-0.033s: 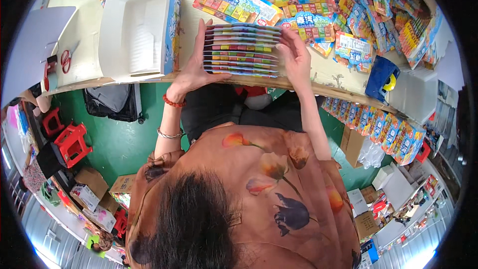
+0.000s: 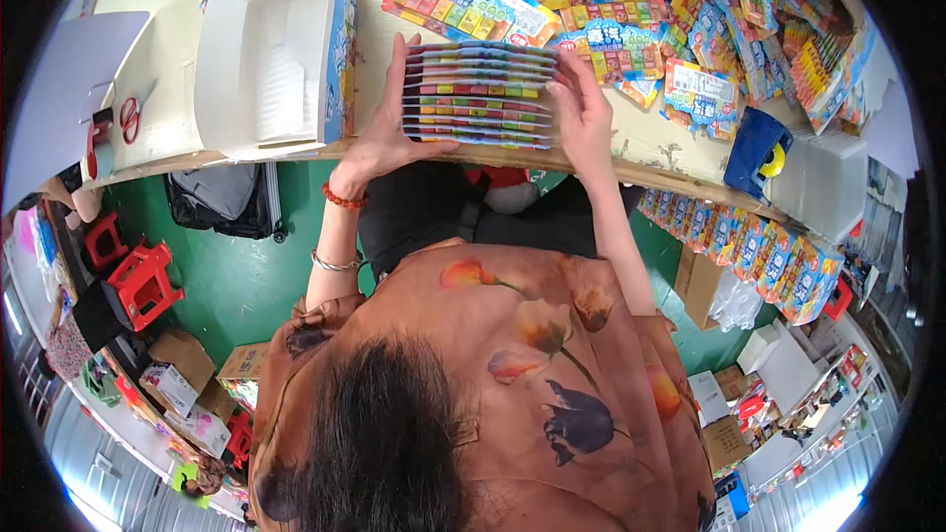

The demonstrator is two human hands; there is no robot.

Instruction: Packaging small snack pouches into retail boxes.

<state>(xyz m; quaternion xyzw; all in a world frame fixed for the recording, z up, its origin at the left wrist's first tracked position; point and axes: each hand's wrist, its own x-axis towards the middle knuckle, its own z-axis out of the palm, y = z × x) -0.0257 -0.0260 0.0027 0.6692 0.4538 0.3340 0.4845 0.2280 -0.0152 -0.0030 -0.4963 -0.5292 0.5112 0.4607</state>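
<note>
Between my two hands is a stack of flat blister-card packs (image 2: pixel 478 97), seen edge-on, with thin card edges and red, yellow and green blocks showing between them. My left hand (image 2: pixel 387 128) is closed round its left end, thumb along the near side and fingers reaching to the far side. At the right end, my right hand (image 2: pixel 583 113) presses its fingers against the card ends, thumb bent inward. The stack sits over the near part of the wooden table (image 2: pixel 670 153). Left of it stands an open white carton (image 2: pixel 261 69) with a blue printed side.
Loose blister-card packs (image 2: pixel 453 5) are heaped across the far and right side of the table. A blue tape dispenser (image 2: pixel 754 153) stands near the right edge. Red-handled scissors (image 2: pixel 130 120) lie at far left. Printed display boxes (image 2: pixel 769 261) are lined up below the table's right side.
The stack has shifted very slightly away from me between my hands. Both hands keep their hold at its ends.
</note>
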